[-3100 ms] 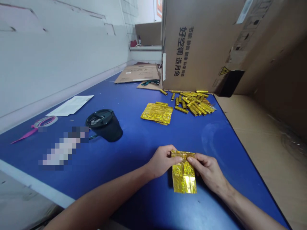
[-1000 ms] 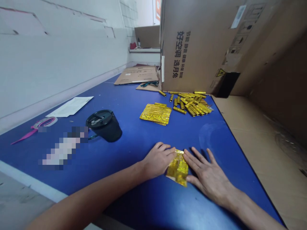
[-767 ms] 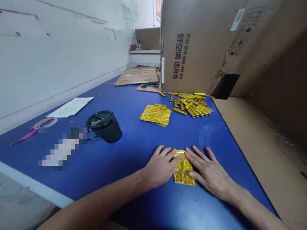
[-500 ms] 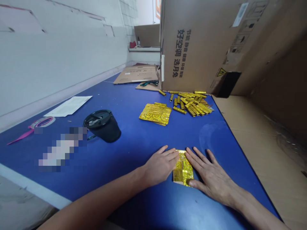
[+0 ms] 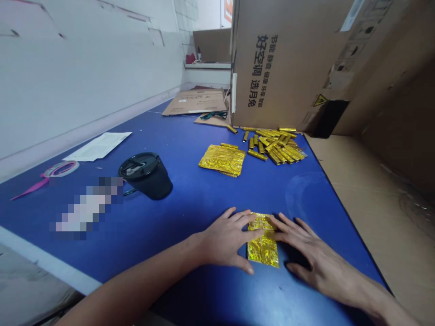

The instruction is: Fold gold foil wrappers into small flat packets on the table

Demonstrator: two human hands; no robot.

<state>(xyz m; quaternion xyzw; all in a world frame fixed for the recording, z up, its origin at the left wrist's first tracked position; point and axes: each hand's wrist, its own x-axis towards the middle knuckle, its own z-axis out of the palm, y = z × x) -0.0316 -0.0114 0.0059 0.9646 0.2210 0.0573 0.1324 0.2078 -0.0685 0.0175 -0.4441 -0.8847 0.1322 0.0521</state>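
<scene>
A shiny gold foil paper [image 5: 262, 251] lies flat on the blue table, its sides folded in to a seam down the middle. My left hand [image 5: 228, 237] is open, with fingers spread over the paper's left edge and the thumb stretched out below. On the other side, my right hand [image 5: 307, 251] is open too, its fingertips at the paper's right edge and its thumb off the sheet. Beyond the hands sits a flat stack of gold foil paper [image 5: 222, 159]. A heap of small rolled gold foil tubes [image 5: 278, 147] lies further back to the right.
A black lidded cup [image 5: 146, 175] stands on the left of the blue table [image 5: 190, 190]. Near it are a roll of tape [image 5: 61, 169] with a pink strip and a white paper [image 5: 98, 146]. A large cardboard box [image 5: 282, 68] rises at the back right, with flat cardboard [image 5: 197, 102] beside it.
My hands have moved apart slightly, uncovering more of the gold paper. My left thumb now shows, and my right thumb has come off the paper. The view has shifted slightly.
</scene>
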